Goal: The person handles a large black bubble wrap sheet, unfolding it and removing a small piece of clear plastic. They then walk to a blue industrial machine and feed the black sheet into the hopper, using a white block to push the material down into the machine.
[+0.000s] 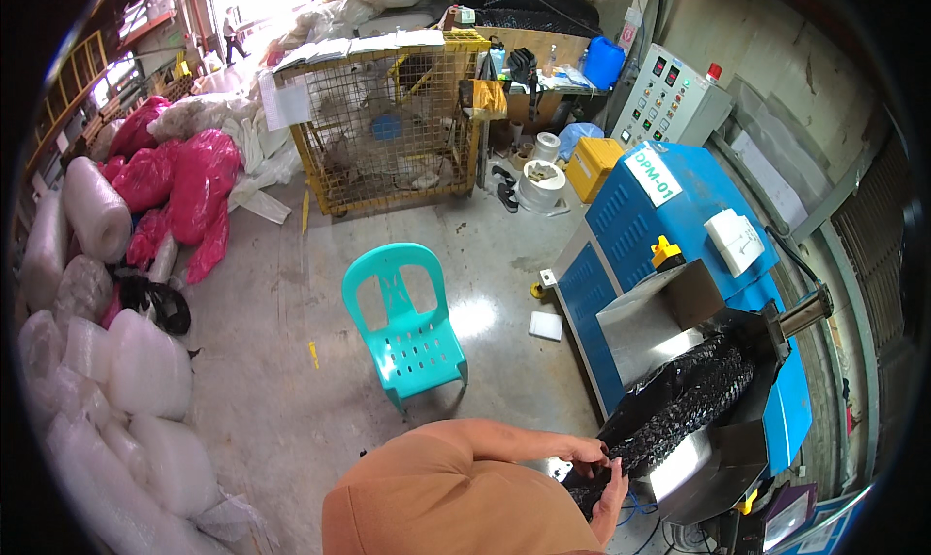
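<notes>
A black, bubbly plastic sheet hangs out of the metal chute of a blue machine at the right. My left hand reaches across from an orange sleeve and grips the sheet's lower end from above. Just below it, my right hand holds the same bunched end. Where the sheet goes under my hands is hidden.
A turquoise plastic chair stands on the concrete floor left of the machine. Behind it is a yellow wire cage and a grey control box. Rolls of bubble wrap and pink bags line the left side.
</notes>
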Motion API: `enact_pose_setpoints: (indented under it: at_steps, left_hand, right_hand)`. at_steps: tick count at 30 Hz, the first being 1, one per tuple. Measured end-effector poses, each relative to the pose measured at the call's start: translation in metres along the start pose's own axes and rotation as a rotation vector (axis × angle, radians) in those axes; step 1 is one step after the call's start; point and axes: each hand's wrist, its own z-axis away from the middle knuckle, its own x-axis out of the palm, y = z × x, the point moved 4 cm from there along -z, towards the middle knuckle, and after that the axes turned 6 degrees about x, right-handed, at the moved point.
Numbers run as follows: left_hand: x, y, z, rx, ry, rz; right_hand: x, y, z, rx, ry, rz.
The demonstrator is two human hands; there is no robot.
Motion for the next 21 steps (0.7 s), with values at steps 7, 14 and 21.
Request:
enact_pose_setpoints:
  at_steps: [7, 14, 21]
  left_hand:
    - [0.002, 0.01, 0.004, 0.033, -0.004, -0.078]
    - [0.004, 0.008, -0.009, 0.026, -0.061, -0.051]
    - [0.008, 0.016, -0.008, 0.017, -0.089, -0.065]
  right_hand:
    - [0.002, -0.01, -0.004, -0.073, -0.02, 0.092]
    - [-0.011, -0.007, -0.009, -0.09, 0.163, 0.159]
    - [-0.019, 0.004, -0.021, -0.143, 0.049, 0.082]
